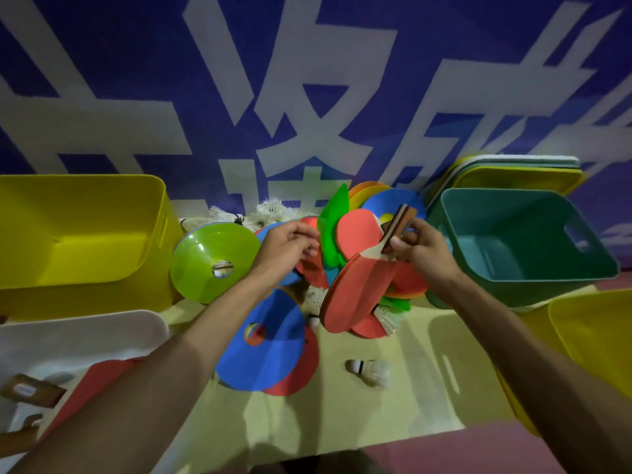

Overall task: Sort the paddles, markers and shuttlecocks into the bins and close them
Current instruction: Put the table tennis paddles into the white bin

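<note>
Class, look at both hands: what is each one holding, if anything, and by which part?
The right hand holds a red paddle by its wooden handle. The left hand pinches the edge of a red marker in the pile.

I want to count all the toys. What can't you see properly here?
Head view only:
- White bin: cut off by the left edge, and the left arm covers the paddles inside.
- Pile: discs and paddles overlap, hiding shuttlecocks beneath.
- Left hand: fingers blurred; grip unclear.
- Lids: stacked, count unclear.
</note>
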The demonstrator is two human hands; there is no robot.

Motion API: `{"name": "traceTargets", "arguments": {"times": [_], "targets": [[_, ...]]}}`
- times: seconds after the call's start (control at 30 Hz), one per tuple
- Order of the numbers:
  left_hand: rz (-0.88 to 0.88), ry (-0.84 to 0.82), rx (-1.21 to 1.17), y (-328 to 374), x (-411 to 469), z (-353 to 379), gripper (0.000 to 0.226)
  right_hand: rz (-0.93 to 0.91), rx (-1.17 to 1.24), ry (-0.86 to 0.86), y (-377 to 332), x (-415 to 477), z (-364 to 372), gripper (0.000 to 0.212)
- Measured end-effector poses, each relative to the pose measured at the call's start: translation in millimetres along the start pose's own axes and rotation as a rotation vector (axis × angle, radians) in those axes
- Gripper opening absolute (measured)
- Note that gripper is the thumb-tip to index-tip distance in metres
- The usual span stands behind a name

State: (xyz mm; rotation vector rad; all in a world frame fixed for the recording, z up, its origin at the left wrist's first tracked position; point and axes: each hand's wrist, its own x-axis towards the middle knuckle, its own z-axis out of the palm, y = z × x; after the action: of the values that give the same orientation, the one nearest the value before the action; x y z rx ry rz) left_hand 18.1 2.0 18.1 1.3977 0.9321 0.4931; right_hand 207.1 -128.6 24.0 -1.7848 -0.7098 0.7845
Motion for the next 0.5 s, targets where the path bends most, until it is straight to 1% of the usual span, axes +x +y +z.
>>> {"name": "traceTargets", "arguments": {"times": [0.07, 0.2, 0.3, 0.4, 0.5], "targets": [[0.021, -0.009, 0.017, 8, 12, 17, 0.025, -0.012, 0.077, 0.045, -3, 11, -23, 0.016], [0.048, -0.030, 0.091, 22, 37, 52, 0.023, 0.004, 0.192, 0.088, -6, 33, -65, 0.027], [0.052, -0.059, 0.178, 28, 63, 78, 0.018, 0.010, 0.260, 0.091, 2, 53, -89, 0.028], [0.031, -0.090, 0.261, 23, 96, 101, 0.020, 0.015, 0.314, 0.085, 11, 68, -99, 0.030], [-0.028, -0.173, 0.394, 13, 133, 130, 0.020, 0.032, 0.359, 0.069, 21, 85, -110, 0.030]]}}
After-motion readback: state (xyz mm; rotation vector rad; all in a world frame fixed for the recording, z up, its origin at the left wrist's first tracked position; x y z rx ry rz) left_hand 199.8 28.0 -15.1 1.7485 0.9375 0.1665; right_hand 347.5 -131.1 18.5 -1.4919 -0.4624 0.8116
